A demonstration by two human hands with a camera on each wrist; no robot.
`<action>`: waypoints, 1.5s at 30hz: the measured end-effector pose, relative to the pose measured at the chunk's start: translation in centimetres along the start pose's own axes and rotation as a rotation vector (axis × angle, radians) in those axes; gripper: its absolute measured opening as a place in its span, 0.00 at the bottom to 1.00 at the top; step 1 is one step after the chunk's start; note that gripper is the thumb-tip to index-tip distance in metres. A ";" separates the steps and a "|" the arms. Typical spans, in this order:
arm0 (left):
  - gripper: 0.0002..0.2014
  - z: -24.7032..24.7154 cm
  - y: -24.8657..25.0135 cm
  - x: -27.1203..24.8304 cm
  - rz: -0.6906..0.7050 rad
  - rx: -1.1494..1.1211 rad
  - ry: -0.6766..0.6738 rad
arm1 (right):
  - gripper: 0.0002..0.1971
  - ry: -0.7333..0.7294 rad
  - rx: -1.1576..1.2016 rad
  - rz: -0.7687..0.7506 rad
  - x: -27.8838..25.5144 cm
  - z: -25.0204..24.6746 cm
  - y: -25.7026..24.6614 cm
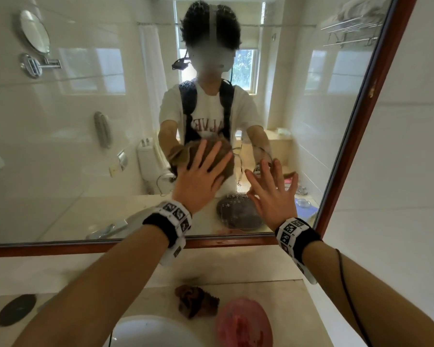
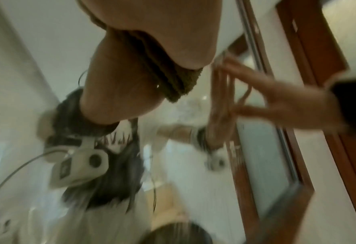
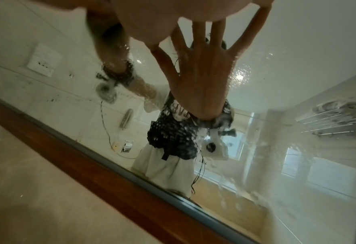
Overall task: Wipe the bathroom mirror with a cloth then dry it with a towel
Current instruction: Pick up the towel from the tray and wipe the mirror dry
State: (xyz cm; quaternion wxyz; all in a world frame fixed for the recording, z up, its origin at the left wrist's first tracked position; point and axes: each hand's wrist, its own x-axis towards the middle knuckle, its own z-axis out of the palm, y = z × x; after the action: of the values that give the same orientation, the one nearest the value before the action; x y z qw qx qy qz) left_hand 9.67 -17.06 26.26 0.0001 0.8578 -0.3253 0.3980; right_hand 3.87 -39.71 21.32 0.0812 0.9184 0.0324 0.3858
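A large wall mirror [image 1: 85, 146] in a brown wooden frame [image 1: 376, 108] fills the head view. My left hand [image 1: 201, 176] lies flat with straight fingers on a brown cloth [image 1: 227, 164] and presses it against the lower middle of the glass. The blurred left wrist view shows the cloth [image 2: 179, 82] squeezed between my palm and the glass. To its right my right hand [image 1: 271, 191] holds nothing, its spread fingertips touching the mirror. In the right wrist view that hand [image 3: 148, 19] meets its own reflection, and water droplets [image 3: 239, 74] cover the glass around it.
On the counter below the mirror lie a second crumpled brown cloth [image 1: 196, 300] and a pink towel [image 1: 243, 324], beside a white basin [image 1: 156, 331]. A dark round disc [image 1: 16, 309] sits at the left. A white tiled wall [image 1: 411, 171] stands right of the frame.
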 end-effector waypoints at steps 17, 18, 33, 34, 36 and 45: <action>0.32 4.4 4.9 -2.7 0.187 0.084 -0.014 | 0.34 -0.021 0.008 0.044 -1.7 0.8 2.7; 0.33 4.9 4.9 -3.2 0.190 0.074 -0.039 | 0.34 -0.021 0.008 0.042 -1.8 0.9 2.7; 0.31 -4.2 6.2 10.3 0.056 0.031 0.136 | 0.44 -0.036 0.068 0.235 -2.1 -0.6 5.3; 0.30 -4.0 6.4 10.4 0.052 0.029 0.143 | 0.44 -0.043 0.069 0.240 -2.2 -0.5 5.7; 0.30 -3.1 7.0 9.8 0.061 0.035 0.147 | 0.44 -0.053 0.077 0.229 -2.5 -0.1 6.1; 0.33 4.3 10.8 1.3 0.182 0.063 -0.029 | 0.40 0.006 0.123 0.192 -3.0 1.1 6.3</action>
State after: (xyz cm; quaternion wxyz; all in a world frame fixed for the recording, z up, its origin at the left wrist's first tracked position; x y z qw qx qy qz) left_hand 7.20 -27.38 21.41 -0.0679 0.8299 -0.3893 0.3938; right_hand 2.58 -46.37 19.53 -0.0126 0.9194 -0.0317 0.3917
